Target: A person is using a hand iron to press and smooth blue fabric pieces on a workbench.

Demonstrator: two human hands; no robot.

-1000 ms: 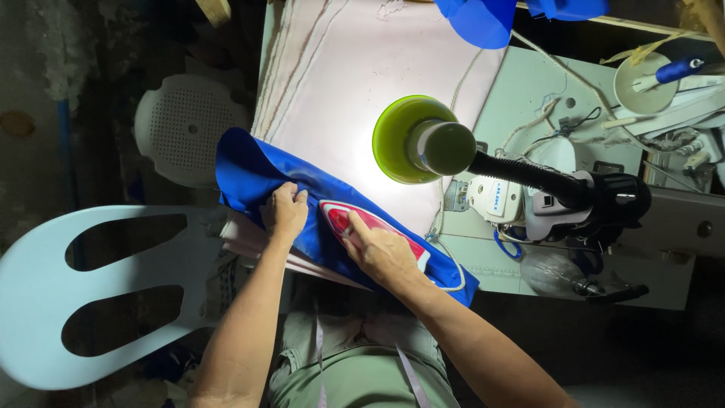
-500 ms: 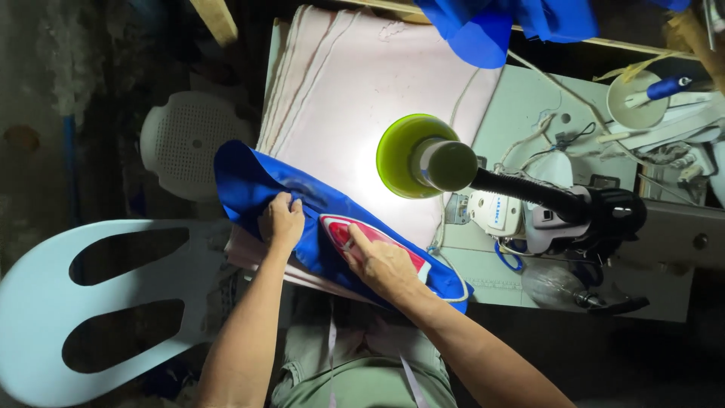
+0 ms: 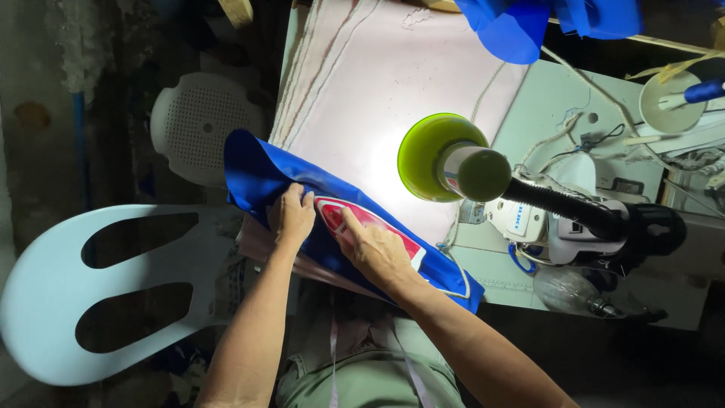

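A blue fabric piece [image 3: 260, 170] with a red and white patch [image 3: 377, 227] lies across the near edge of a pale pink padded table [image 3: 362, 91]. My left hand [image 3: 291, 215] presses flat on the blue fabric just left of the patch. My right hand [image 3: 374, 245] rests on the red patch with the fingers pointing up-left, pinning it to the fabric. Neither hand has its fingers wrapped around anything.
A green-shaded lamp [image 3: 442, 155] on a black arm [image 3: 574, 211] lights the table. A white sewing machine [image 3: 551, 219] stands to the right, a white cup [image 3: 672, 102] behind it. More blue cloth [image 3: 529, 23] hangs at the top. Two white plastic chairs [image 3: 83, 295] stand left.
The view has shifted slightly. Both hands stay on the blue fabric; my right hand has slid a little up-left along the red patch.
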